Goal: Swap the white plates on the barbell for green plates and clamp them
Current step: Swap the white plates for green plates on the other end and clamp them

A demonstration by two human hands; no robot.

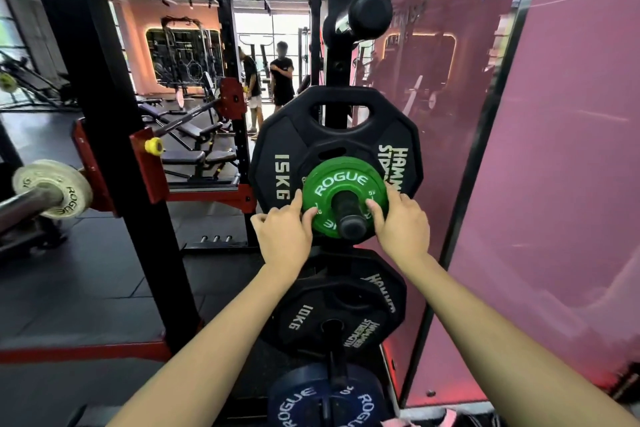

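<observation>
nearest the camera, a dark blue plate (304, 402) hangs on the lowest peg of the storage rack (337, 45), with a black 10kg plate (341, 308) on the peg above it. higher up, both hands meet on one green plate (341, 192) that sits on a black peg (350, 218) in front of a black 15kg plate (277, 156). left hand (285, 236) curls its fingers round the plate's left edge; right hand (401, 222) grips the right edge, thumb on the face. whether a second green plate sits behind it is hard to tell. off to the left, one white plate (55, 189) is on the barbell (24, 203) sleeve. two people (272, 80) stand far back.
</observation>
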